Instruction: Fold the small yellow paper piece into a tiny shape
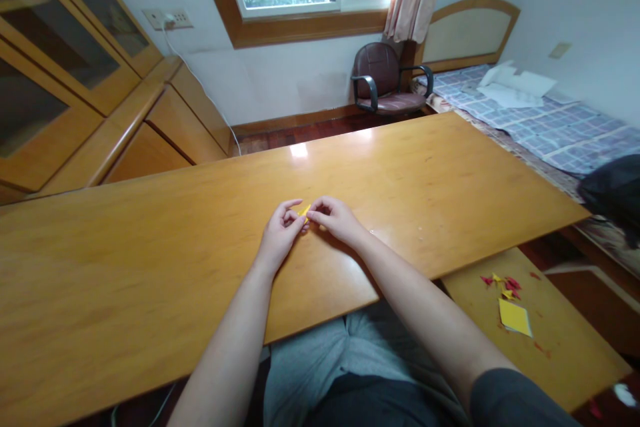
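Yellow paper (pixel 306 210), a small piece, is pinched by the fingertips of both the left hand (pixel 281 230) and the right hand (pixel 337 217) over the middle of the wooden table (pixel 150 273), while a yellow square (pixel 515 317) and small red and yellow pieces (pixel 512 284) lie on a lower board (pixel 575 340) at the near right.

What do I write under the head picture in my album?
Left hand and right hand hold a small yellow piece over a wooden table.
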The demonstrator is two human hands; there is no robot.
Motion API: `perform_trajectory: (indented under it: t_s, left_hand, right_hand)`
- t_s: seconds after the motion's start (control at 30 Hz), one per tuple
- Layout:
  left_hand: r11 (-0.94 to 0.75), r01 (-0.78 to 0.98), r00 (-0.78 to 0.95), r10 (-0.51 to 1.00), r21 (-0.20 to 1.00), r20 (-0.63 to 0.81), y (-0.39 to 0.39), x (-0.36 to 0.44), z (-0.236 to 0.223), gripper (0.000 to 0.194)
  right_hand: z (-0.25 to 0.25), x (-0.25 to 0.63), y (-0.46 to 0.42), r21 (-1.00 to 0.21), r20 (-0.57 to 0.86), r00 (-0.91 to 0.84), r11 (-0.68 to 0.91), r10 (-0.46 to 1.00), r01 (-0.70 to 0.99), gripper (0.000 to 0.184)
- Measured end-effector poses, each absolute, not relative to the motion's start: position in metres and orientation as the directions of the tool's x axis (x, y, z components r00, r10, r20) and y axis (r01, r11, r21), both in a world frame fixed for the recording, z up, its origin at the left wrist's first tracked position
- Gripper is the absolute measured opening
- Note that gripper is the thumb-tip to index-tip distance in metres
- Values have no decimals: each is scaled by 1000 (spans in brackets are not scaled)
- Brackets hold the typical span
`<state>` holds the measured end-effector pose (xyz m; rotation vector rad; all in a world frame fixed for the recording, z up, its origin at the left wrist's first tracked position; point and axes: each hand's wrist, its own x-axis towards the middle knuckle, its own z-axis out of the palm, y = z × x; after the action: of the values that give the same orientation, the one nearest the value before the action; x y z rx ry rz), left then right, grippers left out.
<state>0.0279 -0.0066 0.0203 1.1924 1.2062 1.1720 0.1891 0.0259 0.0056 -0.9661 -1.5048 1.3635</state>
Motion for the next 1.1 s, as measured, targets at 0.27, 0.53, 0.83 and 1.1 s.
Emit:
perform_trajectory:
  t_s: [0.27,0.53,0.83,1.1]
  left_hand:
    - [-241,296,-45,963,924,266,-10,23,16,31]
    - [-440,523,63,874,730,482,-11,22,18,12]
    - [-363,477,-4,910,801,415,-10,17,21,7]
    - [-150,296,-114,975,943,191,-9,19,15,17]
  right_hand:
    - [5,192,31,-984,180,-216,173,960,-53,19]
    - [7,196,31,-980,194,-286,170,938,-108,25]
    - [7,195,31,-982,190,-314,175,930,-78,23]
    - [11,192,25,-995,67,-321,40,945,-89,29]
